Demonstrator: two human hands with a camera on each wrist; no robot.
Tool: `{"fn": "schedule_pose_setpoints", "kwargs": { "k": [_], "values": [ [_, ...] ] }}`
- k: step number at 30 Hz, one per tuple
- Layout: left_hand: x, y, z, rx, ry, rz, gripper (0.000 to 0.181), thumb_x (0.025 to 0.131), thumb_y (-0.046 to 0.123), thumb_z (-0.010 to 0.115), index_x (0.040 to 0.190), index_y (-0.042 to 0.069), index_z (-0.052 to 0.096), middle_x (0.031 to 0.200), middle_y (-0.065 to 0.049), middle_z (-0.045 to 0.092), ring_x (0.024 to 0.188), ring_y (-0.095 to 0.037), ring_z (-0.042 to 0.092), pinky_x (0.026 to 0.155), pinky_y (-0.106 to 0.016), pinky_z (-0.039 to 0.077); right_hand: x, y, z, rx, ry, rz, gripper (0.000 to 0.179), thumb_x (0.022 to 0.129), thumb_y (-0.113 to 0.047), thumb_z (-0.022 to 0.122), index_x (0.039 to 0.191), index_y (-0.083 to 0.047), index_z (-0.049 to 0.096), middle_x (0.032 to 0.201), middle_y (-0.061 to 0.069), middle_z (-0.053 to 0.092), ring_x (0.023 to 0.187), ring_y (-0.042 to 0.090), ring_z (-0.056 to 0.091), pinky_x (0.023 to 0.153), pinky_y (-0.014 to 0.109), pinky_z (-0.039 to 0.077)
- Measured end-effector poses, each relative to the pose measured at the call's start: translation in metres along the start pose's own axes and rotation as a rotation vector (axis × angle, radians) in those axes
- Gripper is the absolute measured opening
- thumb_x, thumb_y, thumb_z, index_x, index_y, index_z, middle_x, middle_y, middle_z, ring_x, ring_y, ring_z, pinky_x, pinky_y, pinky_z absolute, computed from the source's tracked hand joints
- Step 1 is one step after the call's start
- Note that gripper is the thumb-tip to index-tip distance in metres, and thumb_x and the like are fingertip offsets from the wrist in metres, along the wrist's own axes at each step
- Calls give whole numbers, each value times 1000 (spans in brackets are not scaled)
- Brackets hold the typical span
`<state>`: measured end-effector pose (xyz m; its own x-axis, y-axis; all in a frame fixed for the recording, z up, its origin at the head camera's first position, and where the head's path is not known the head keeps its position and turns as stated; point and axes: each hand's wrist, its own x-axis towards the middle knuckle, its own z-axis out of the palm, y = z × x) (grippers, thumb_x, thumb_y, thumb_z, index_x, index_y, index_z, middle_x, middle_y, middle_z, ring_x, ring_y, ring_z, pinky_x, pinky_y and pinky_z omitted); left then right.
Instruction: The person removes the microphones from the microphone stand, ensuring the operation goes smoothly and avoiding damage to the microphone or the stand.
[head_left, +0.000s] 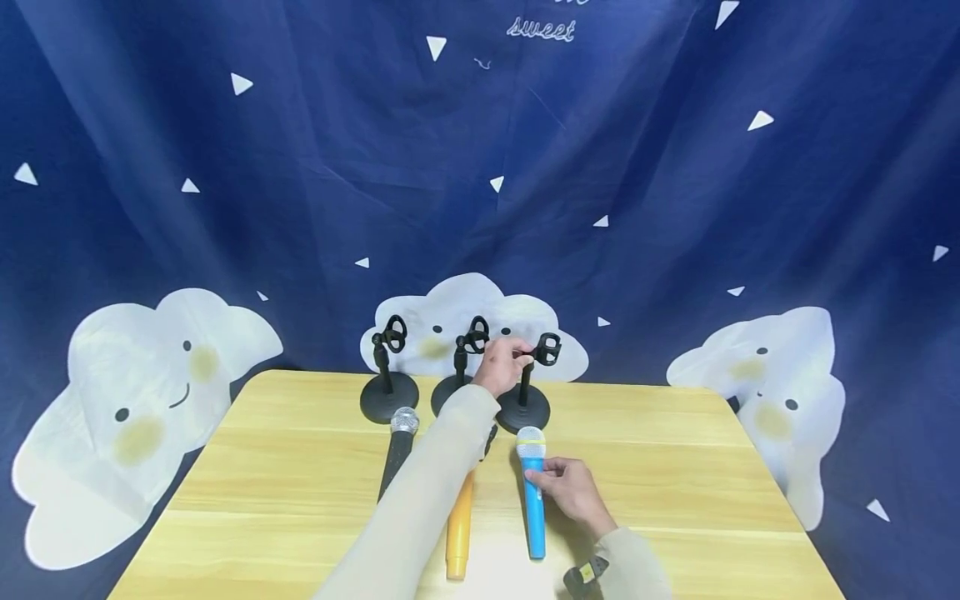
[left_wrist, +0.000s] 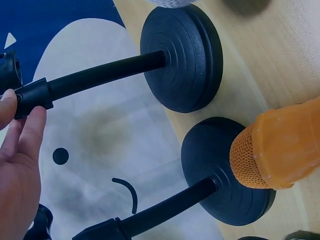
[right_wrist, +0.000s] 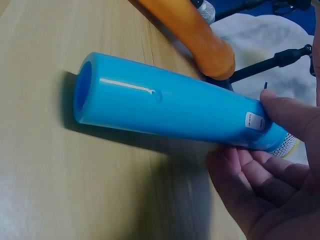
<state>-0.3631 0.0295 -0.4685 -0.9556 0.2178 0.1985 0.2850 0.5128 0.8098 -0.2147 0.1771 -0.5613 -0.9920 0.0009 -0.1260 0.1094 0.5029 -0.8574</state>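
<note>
My left hand [head_left: 501, 367] reaches across to the rightmost black microphone stand [head_left: 523, 408] and grips it at the joint just below its clip [head_left: 548, 349]. In the left wrist view, thumb and fingers of the left hand [left_wrist: 21, 165] close on the top of the post [left_wrist: 107, 76]. My right hand [head_left: 576, 493] holds a blue microphone [head_left: 534, 508] near its silver mesh head, which points toward that stand. The right wrist view shows the thumb above the blue microphone [right_wrist: 165, 102] and the fingers beneath, with the hollow tail end turned away from the hand.
Two more black stands, the left one [head_left: 388, 397] and the middle one [head_left: 450, 392], stand along the table's back edge. A black microphone [head_left: 397, 454] and an orange microphone [head_left: 459, 533], partly hidden by my left sleeve, lie on the wooden table [head_left: 697, 483]. A patterned blue curtain hangs behind.
</note>
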Motion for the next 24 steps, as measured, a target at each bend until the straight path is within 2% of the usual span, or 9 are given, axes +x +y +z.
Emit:
{"fn": "schedule_pose_setpoints", "kwargs": {
  "k": [5, 11, 14, 19, 24],
  "values": [
    [1, 1, 2, 21, -13, -24, 18, 94, 7, 69, 110, 6, 76, 104, -5, 73, 101, -21, 68, 91, -31, 54, 4, 1, 4, -69, 31, 50, 35, 84, -27, 81, 94, 5, 72, 82, 5, 68, 76, 18, 61, 67, 33, 53],
    [3, 0, 2, 11, -4, -26, 18, 94, 5, 68, 111, 6, 75, 103, -6, 74, 98, -21, 69, 91, -30, 54, 6, 3, 7, -94, 2, 82, 27, 84, -26, 80, 83, -1, 72, 70, 1, 62, 65, 15, 54, 57, 27, 45],
    [3, 0, 2, 12, 0, -19, 18, 94, 6, 67, 111, 6, 75, 103, -6, 74, 97, -20, 70, 91, -30, 54, 8, 3, 6, -103, -7, 92, 28, 85, -27, 80, 84, 0, 72, 72, 1, 62, 66, 16, 54, 57, 27, 45],
    [5, 0, 1, 18, 4, -23, 19, 95, 6, 67, 112, 6, 75, 103, -6, 74, 98, -21, 69, 92, -31, 53, 11, 3, 7, -82, -28, 89, 32, 85, -27, 80, 90, 3, 72, 76, 4, 66, 67, 15, 60, 59, 28, 52],
    [7, -1, 2, 12, 7, -30, 18, 95, 6, 67, 111, 6, 75, 104, -8, 74, 100, -22, 68, 94, -32, 52, 13, 2, 10, -89, -18, 97, 30, 85, -26, 81, 88, 2, 73, 74, 3, 65, 65, 14, 59, 57, 27, 51]
  ]
}}
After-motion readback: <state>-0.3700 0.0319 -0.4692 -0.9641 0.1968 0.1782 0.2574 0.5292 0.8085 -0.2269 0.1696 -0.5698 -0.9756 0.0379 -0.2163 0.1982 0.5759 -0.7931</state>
